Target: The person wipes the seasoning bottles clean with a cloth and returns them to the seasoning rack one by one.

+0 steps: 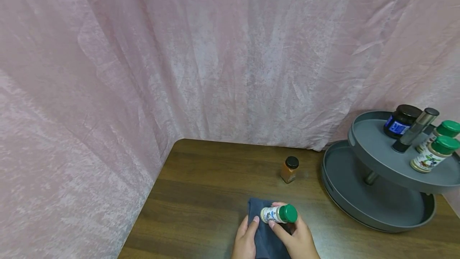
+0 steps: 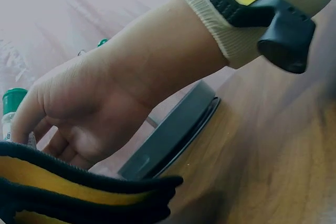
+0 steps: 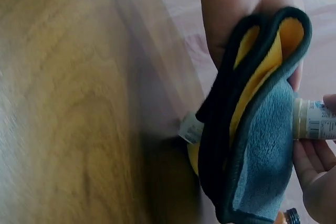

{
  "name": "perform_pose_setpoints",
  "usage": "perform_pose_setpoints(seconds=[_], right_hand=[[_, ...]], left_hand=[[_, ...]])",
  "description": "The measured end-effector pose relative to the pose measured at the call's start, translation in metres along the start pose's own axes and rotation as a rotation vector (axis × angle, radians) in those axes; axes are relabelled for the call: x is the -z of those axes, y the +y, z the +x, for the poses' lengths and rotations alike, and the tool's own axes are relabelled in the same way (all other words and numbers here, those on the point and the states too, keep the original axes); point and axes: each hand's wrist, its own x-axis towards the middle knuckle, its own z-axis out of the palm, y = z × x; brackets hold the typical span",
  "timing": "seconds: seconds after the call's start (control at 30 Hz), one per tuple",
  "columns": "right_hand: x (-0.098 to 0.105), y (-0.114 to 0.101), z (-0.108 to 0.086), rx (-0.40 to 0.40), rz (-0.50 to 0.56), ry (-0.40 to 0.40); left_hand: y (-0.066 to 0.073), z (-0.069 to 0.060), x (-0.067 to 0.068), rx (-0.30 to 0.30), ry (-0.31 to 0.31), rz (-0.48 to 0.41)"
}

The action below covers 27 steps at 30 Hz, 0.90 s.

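My left hand [image 1: 245, 238] grips a folded cloth [image 1: 267, 241], thumb on top. The cloth is grey-blue outside, and its yellow inner side shows in the folds in the right wrist view. My right hand [image 1: 298, 237] holds a small spice bottle [image 1: 272, 214] with a green cap and a printed label, tilted on its side over the cloth. In the right wrist view the base of the bottle [image 3: 310, 119] is against or very near the cloth [image 3: 268, 166]. The left wrist view shows the right hand [image 2: 89, 111] round the bottle, partly hidden by the cloth.
A square jar with a black lid and orange-brown contents [image 1: 289, 170] stands on the wooden table [image 1: 201, 187]. To the right is a grey two-tier round tray [image 1: 381, 167]. Its upper tier holds a dark jar [image 1: 401, 121], a grinder-like cylinder [image 1: 415, 130] and two green-capped bottles [image 1: 431, 157].
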Motion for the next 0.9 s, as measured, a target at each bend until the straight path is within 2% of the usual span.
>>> perform_pose_setpoints(seconds=[0.2, 0.43, 0.73, 0.9], right_hand=[[-0.002, 0.000, -0.003, 0.001, 0.032, -0.062], [0.005, 0.003, 0.003, 0.034, -0.084, -0.035], [0.012, 0.001, 0.012, 0.058, -0.084, 0.005], [0.009, -0.004, 0.011, 0.057, -0.054, -0.014]], left_hand=[[0.006, 0.004, 0.004, -0.057, 0.036, 0.058], [0.011, 0.002, 0.007, -0.070, 0.083, 0.051], [0.009, -0.002, 0.004, -0.041, 0.072, 0.058], [0.006, -0.001, 0.004, -0.010, 0.018, 0.032]])
